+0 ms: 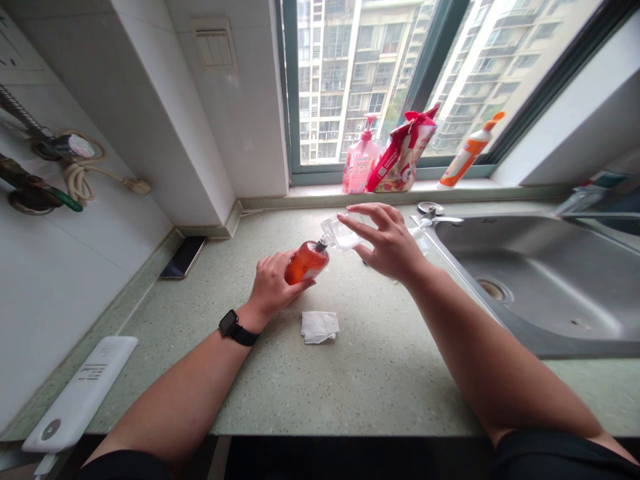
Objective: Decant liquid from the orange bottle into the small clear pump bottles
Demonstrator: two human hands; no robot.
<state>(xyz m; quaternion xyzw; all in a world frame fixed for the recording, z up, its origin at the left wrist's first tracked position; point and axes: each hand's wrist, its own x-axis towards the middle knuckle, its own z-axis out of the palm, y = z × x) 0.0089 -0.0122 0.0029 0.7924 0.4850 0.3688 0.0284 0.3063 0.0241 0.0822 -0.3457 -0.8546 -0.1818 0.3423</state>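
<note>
Two bare hands above a speckled green stone countertop (380, 390); the left hand (273, 288) is clenched around an orange-red plastic bottle (306, 263), which tilts with its neck pointing up and toward the right hand; the right hand (387, 243) grasps a clear plastic pouch (341, 233) between thumb and spread fingers, the pouch's narrow end meeting the bottle's neck; a black wristwatch (231, 324) sits on the left wrist.

Just below and between the hands, a folded white tissue (320, 327) lies on the counter, nearer the left hand; left of the left hand, a black smartphone (183, 257) lies by the wall; farther left and nearer the body, a white rectangular device (80, 393) lies along the counter's edge; right of the right hand is a stainless steel sink (530, 280); beyond both hands, on the window sill (320, 191), stand a pink pump bottle (361, 157), a red-and-white bag (403, 152) tied with a bow, and an orange-and-white tube (467, 152).
</note>
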